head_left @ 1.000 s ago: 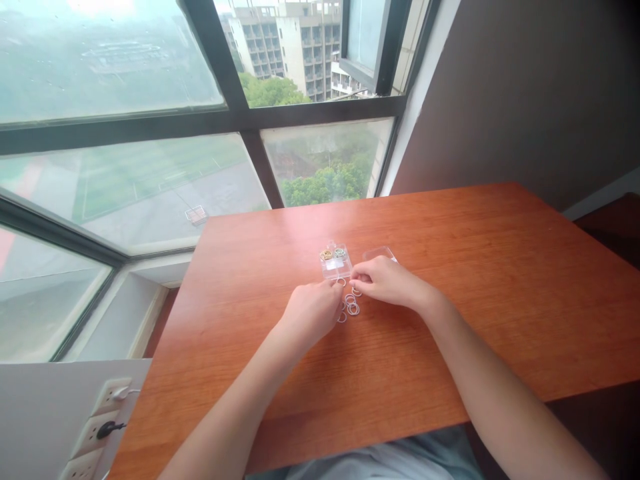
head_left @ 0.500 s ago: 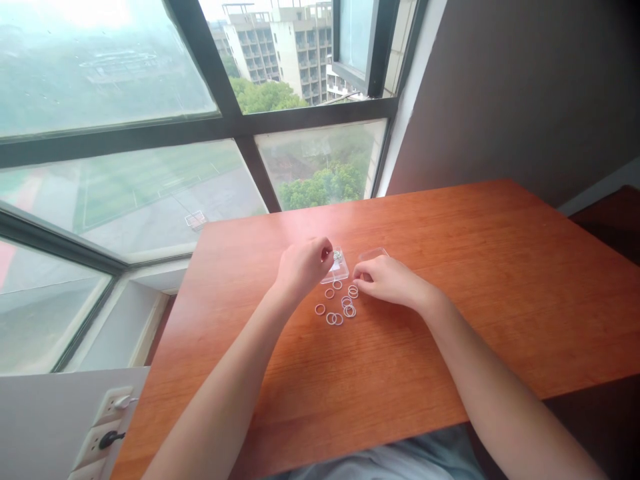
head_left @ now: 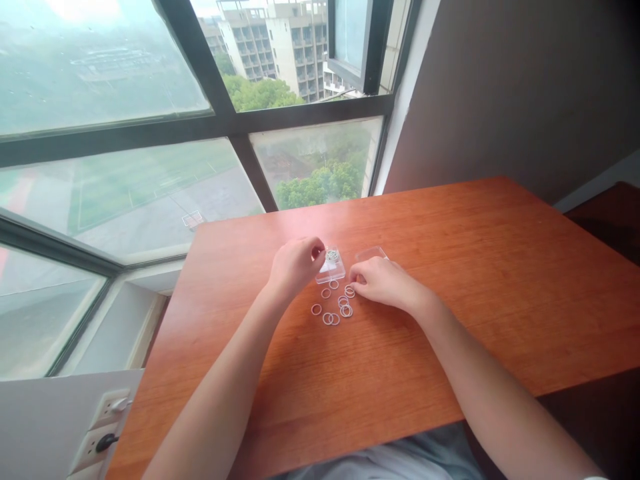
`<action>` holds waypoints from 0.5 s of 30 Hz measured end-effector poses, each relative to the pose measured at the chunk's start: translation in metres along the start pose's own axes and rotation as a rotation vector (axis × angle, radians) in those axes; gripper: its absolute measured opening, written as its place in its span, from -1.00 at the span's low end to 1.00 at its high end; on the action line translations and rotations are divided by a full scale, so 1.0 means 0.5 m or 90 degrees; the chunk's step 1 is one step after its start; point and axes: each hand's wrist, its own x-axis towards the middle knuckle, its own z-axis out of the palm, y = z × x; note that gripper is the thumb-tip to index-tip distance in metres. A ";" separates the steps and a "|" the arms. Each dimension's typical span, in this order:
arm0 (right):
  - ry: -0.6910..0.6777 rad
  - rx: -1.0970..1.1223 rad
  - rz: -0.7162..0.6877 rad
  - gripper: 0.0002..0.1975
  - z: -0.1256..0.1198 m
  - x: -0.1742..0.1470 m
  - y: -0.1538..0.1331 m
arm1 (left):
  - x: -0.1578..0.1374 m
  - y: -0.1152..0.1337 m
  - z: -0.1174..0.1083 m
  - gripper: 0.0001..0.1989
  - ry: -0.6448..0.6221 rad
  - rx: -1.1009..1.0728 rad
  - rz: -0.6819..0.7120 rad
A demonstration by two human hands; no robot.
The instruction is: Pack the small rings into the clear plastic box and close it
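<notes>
So, half of this setup is blocked from view

Biggest first: the window (head_left: pixel 150 131) fills the upper left, its outer panes cut off by the picture's edge. Below it there's the reddish-brown wooden bench (head_left: pixel 475 287), which runs out of frame on the right.

The left hand (head_left: pixel 300 263) is curled over the left side of a clear box (head_left: pixel 331 275), fingers drawn in. Can't tell if there's anything pinched in there. The right hand (head_left: pixel 373 277) is lower, thumb and fingertips close together right by a couple of loose rings; can't tell if it's gripping one. It also covers part of a flat clear plastic piece (head_left: pixel 371 253).

The box sits on the bench toward the window, near edge facing the person and tipped slightly up to the right. Long axis? No idea, the hand hides too much. Silvery rings (head_left: pixel 332 255) show in its far part, and pale loose rings (head_left: pixel 328 319) lie flat in front, some overlapping.
</notes>
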 end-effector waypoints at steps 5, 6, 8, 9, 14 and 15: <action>-0.017 0.006 0.001 -0.87 0.000 -0.001 0.000 | -0.043 -0.006 -0.023 -0.87 -0.016 -0.038 0.017; -0.014 0.005 0.003 -0.88 0.001 -0.001 0.000 | -0.052 -0.008 -0.027 -0.88 -0.021 -0.043 0.016; -0.007 0.000 0.007 -0.88 0.003 0.000 0.001 | -0.069 -0.010 -0.034 -0.89 -0.037 -0.045 0.013; -0.006 -0.001 0.006 -0.89 0.004 0.000 0.001 | -0.077 -0.011 -0.036 -0.89 -0.047 -0.045 0.011; -0.020 0.002 0.005 -0.88 0.007 0.002 -0.001 | -0.113 -0.009 -0.039 -0.88 -0.086 -0.056 0.010; -0.018 0.002 0.009 -0.87 0.008 0.002 -0.001 | -0.120 -0.008 -0.038 -0.88 -0.093 -0.058 0.009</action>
